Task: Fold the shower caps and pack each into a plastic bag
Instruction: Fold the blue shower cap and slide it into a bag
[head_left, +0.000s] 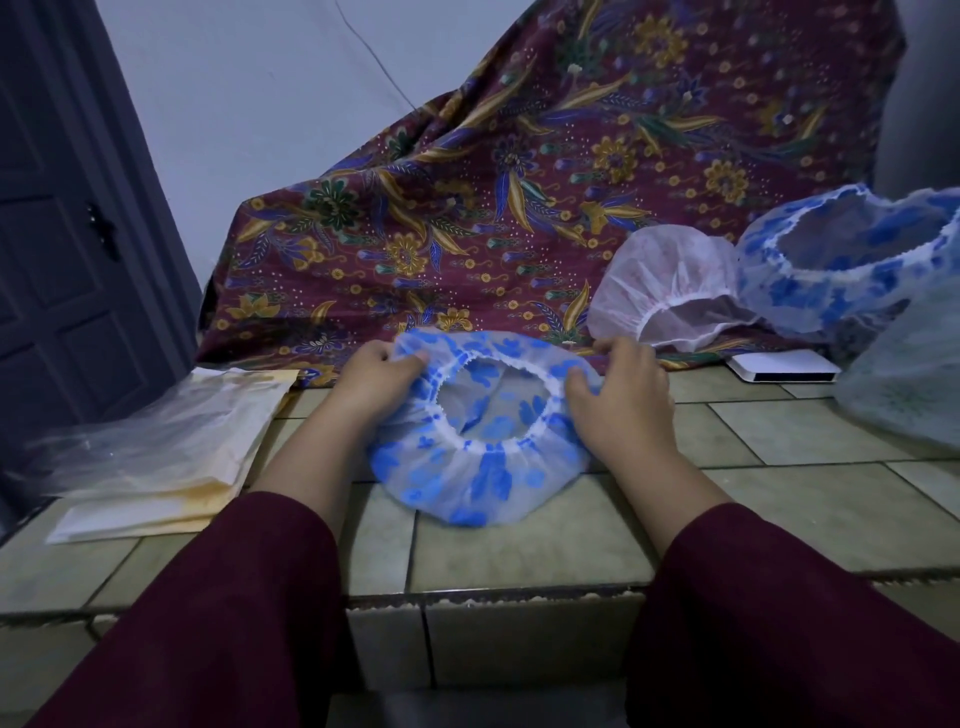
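Fingers (410, 364) of the left hand (376, 376) pinch the far-left edge of the blue-flowered shower cap (480, 431), and the right hand (621, 400) grips its right side, thumb curled onto the elastic rim! That cap lies opening-up near the middle of the tiled worktop (519, 545), close to its front edge. Clear plastic bags (156, 447) lie at the left edge, and a white cap (670, 291) and another blue cap (841, 260) sit at the back right.

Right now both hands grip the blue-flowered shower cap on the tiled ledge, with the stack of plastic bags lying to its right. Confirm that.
Not quite. Both the left hand and the right hand do grip the blue-flowered shower cap on the tiled ledge, but the head view shows the stack of plastic bags lying to its left.
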